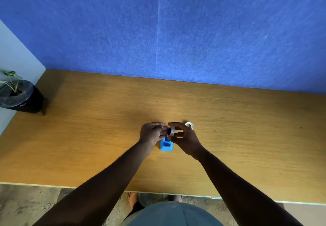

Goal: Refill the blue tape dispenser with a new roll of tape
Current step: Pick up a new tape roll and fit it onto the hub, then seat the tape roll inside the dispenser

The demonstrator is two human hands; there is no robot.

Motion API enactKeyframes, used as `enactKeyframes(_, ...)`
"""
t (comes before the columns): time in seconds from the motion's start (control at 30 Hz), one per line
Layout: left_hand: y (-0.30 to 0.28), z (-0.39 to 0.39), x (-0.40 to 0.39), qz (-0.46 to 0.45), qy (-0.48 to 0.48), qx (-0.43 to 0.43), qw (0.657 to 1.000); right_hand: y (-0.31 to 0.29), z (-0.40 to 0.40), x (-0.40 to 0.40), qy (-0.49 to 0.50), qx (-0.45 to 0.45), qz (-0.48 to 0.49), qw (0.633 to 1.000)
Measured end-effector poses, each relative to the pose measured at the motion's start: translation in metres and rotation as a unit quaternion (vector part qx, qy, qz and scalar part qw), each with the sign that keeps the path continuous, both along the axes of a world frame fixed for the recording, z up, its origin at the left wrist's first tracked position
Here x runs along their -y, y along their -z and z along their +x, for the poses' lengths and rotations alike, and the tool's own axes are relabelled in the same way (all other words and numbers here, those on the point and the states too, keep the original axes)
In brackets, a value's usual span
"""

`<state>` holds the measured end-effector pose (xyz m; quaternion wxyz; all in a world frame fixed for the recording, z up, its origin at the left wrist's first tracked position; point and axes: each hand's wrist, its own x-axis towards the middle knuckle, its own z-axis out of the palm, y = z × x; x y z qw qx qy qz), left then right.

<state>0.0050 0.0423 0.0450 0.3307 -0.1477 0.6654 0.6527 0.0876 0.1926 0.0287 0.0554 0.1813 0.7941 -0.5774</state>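
Tape dispenser (166,145): small, bright blue, blocky, sitting on the wooden desk (88,137) near its middle; near end shows a slot with a pale strip; far end hidden under the hands. One dispenser; two tape rolls counted. First tape roll (171,131): whitish ring with a dark core, held just above the dispenser's far end; whether it touches the dispenser cannot be told. Second roll (189,125): white ring lying flat on the desk just beyond the right hand. Left hand (152,132): fingers curled, tips pinching the dark core side of the held roll. Right hand (183,136): thumb and forefinger closed around the roll's rim, other fingers loosely spread. Both forearms reach forward, converging. One potted plant (19,95) at the desk's left corner.
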Motion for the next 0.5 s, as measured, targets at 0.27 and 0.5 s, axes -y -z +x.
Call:
enactKeyframes(0.27,0.029,-0.008,0.007,-0.113,0.041,-0.093,0.988,0.005,-0.013,-0.004,-0.036,0.005,0.169,0.985)
enactKeyframes(0.5,0.044,-0.014,0.011,-0.225,0.132,-0.182,0.948,0.006,-0.025,-0.002,-0.084,0.007,0.282,0.956)
